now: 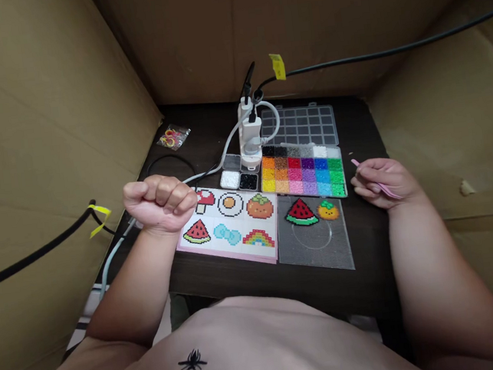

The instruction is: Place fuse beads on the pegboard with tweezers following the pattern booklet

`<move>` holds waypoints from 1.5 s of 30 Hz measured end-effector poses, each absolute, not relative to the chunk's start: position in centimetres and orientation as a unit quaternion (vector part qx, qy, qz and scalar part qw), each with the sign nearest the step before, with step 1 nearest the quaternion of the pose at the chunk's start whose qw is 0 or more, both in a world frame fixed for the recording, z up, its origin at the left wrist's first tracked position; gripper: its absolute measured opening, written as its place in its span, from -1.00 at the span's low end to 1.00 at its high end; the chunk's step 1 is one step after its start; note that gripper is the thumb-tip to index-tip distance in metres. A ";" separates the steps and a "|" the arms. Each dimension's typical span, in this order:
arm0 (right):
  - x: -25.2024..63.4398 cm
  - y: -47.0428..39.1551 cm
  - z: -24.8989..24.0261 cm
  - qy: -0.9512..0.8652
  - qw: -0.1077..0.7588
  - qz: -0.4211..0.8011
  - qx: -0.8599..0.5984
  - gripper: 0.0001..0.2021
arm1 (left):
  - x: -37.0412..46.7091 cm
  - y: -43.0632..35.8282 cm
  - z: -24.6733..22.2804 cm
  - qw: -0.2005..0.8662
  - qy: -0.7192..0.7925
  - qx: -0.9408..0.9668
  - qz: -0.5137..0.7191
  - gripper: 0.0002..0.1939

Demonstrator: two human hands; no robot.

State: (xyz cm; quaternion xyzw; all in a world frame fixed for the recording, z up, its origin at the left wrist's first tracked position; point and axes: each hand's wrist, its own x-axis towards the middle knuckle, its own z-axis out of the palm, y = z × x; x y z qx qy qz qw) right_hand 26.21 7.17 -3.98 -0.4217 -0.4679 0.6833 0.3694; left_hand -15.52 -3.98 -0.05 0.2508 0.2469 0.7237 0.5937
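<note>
Watermelon wedge of red, black and green beads (301, 212): lies at the upper left of the pegboard; looks finished, outline and seeds included.
Round orange-yellow bead fruit with green leaves (328, 212): sits just beside the wedge, at the upper right; seems complete too.
See-through plastic pegboard (317, 257): rests flat on the dark brown surface (221, 276), right of the printed sheet; bears these 2 figures, shows uncovered pegs and a faint round outline lower down.
White, pink-edged printed sheet (240, 218): displays 6 pixel designs; appears matched in beads for 2, watermelon and orange fruit; has no bead counterpart in view for 4: mushroom, egg, bow and rainbow.
See-through compartmented plastic bead box (343, 172): stands open behind the pegboard, well stocked in many colours.
Left hand (161, 204): raised at the sheet's left side; fingers curled fully into a fist, with nothing seen in the grip; cannot tell about contents inside.
Right hand (380, 181): held right of the bead box, apart from the pegboard; fingers closed around a slim pink tool (355, 162).
Bead placing: seemingly paused, with both hands off the pegboard.
</note>
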 end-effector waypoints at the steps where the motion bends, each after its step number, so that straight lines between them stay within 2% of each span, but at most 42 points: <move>1: 26.2 7.2 -4.0 -0.466 0.369 0.684 -0.423 -0.82 | -15.5 -4.0 0.0 0.593 0.255 0.256 0.720 -0.32; 12: 26.2 7.2 -4.1 -0.444 0.375 0.694 -0.425 -0.82 | -15.5 -4.2 0.3 0.639 0.203 0.258 0.696 -0.43; 19: 26.2 7.2 -4.1 -0.437 0.376 0.699 -0.423 -0.82 | -15.3 -4.0 0.5 0.623 0.235 0.221 0.713 -0.33; 24: 26.3 7.2 -4.1 -0.436 0.375 0.701 -0.423 -0.82 | -15.2 -4.1 0.6 0.622 0.226 0.206 0.721 -0.34; 30: 26.3 7.2 -4.2 -0.437 0.376 0.701 -0.420 -0.82 | -15.2 -4.0 0.4 0.574 0.285 0.184 0.745 -0.29; 45: 25.8 7.1 -3.6 -0.424 0.376 0.709 -0.420 -0.83 | -15.4 -3.8 0.5 0.584 0.272 0.144 0.751 -0.36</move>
